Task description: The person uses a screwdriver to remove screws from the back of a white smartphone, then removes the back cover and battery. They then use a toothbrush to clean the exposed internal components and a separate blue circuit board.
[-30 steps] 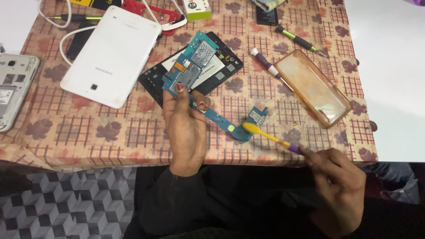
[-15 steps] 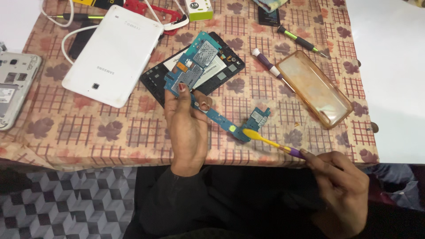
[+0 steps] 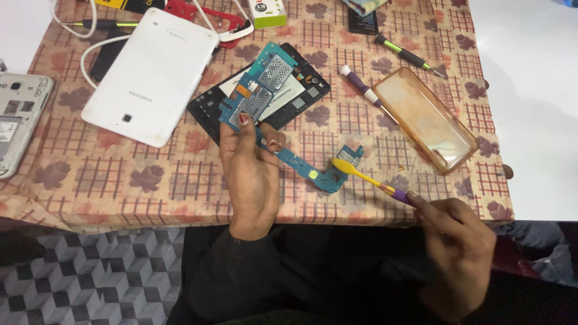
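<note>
My left hand (image 3: pixel 250 174) grips a long blue circuit board (image 3: pixel 268 90) with silver shields, holding it above the table. The board's narrow lower arm (image 3: pixel 319 174) runs right toward a small connector end. My right hand (image 3: pixel 457 253) holds a yellow and purple brush (image 3: pixel 367 177). Its yellow head touches the board's lower right end. Under the board lies a black tablet frame (image 3: pixel 301 102).
A white tablet back cover (image 3: pixel 150 75) lies at the left, with a silver phone shell (image 3: pixel 18 120) beyond it. An orange clear case (image 3: pixel 424 117), a purple screwdriver (image 3: pixel 361 87) and a green-tipped screwdriver (image 3: pixel 403 54) lie at the right. Cables and a red frame sit at the top.
The brush head has moved up and right along the board's lower arm to its connector end. My left hand keeps the board almost still.
</note>
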